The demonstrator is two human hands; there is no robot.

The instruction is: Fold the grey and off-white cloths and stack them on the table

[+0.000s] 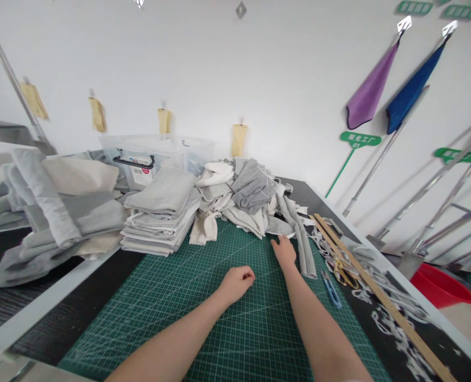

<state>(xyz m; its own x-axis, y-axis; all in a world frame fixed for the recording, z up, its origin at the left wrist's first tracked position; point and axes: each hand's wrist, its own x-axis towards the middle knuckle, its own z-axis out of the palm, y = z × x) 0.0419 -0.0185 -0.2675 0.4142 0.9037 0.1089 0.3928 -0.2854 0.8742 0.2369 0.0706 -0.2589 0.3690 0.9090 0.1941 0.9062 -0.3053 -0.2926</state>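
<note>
My left hand point(236, 283) hovers over or rests on the green cutting mat point(235, 339); its fingers are loosely curled and no object shows in them. Farther forward and to the right, my right hand point(284, 250) reaches to the near edge of a loose pile, its thumb apart from its fingers. Its fingertips are beside a light grey cloth piece point(280, 227); whether they touch it I cannot tell. A long grey fabric strip point(304, 244) hangs from the pile just right of that hand. Crumpled darker grey cloth point(251, 185) tops the pile.
A folded cloth stack point(158, 217) stands left of the pile, before a clear plastic bin point(140, 154). More grey fabric point(72, 212) lies far left. At right are blue thread snips point(331, 289), gold-handled scissors point(345, 273), a wooden ruler point(382, 297) and white scraps point(398, 339).
</note>
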